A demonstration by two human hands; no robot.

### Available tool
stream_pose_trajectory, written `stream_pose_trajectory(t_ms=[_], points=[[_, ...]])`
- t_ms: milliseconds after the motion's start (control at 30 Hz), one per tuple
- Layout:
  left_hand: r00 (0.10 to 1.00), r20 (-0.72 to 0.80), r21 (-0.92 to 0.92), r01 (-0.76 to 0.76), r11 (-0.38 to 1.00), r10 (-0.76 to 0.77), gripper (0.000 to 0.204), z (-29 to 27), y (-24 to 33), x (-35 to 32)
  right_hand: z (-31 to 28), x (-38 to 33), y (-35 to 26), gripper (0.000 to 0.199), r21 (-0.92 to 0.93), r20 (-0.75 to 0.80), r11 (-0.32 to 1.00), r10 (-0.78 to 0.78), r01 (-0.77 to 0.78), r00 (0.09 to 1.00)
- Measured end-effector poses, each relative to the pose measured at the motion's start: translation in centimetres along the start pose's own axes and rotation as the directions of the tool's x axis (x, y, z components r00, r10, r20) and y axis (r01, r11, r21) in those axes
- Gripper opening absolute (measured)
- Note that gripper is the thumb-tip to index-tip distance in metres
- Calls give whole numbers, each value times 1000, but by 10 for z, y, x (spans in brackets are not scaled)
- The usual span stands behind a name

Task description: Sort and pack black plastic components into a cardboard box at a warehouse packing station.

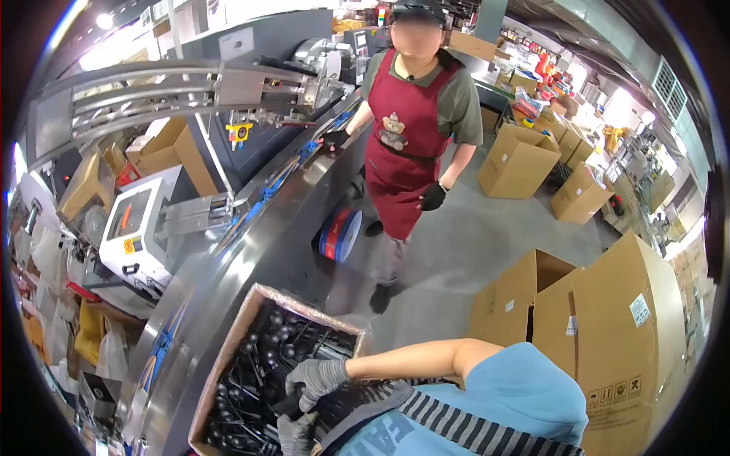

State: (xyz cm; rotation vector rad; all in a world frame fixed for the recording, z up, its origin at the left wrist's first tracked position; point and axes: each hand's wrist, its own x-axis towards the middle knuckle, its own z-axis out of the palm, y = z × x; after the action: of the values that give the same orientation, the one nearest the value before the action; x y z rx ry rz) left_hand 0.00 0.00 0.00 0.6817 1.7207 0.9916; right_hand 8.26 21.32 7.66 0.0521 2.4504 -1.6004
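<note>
Gloved right hand point(315, 380) dips into a cardboard box point(228, 357) of black spoons point(266, 342), its grip closed on a few of them. Left hand point(296, 435), also gloved, sits low beside it, its grip unclear. Box rests against a long steel worktop point(251, 251); a person in a red apron point(403, 144) stands beyond.

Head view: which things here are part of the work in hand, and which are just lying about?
In use:
- right hand, gloved, in the box
- left hand, gloved
- open carton
- black utensils inside

Lying about:
- closed cartons
- blue-red reel
- white machine
</note>
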Motion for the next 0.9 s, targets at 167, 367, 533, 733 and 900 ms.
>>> stream_pose_trajectory(t_ms=[167, 367, 533, 733, 900], points=[[941, -323, -415, -48, 909, -98, 46, 39, 114, -61, 19, -24, -23, 50, -54, -142, 992, -117, 110, 983], [974, -216, -560, -67, 826, -68, 34, -14, 77, -4, -6, 50, 6, 54, -45, -139, 998, 27, -33, 990], [967, -202, -717, -40, 696, -153, 42, -8, 32, -5, 5, 49, 1, 60, 47, 36, 989, 140, -142, 989], [932, -335, -629, -113, 769, -138, 43, 18, 54, -41, 10, 11, -31, 53, 106, 25, 969, 221, -223, 975], [912, -388, -659, -176, 731, -131, 41, 29, 46, -51, 14, -1, -44, 57, 26, 2, 989, 147, -147, 989]])
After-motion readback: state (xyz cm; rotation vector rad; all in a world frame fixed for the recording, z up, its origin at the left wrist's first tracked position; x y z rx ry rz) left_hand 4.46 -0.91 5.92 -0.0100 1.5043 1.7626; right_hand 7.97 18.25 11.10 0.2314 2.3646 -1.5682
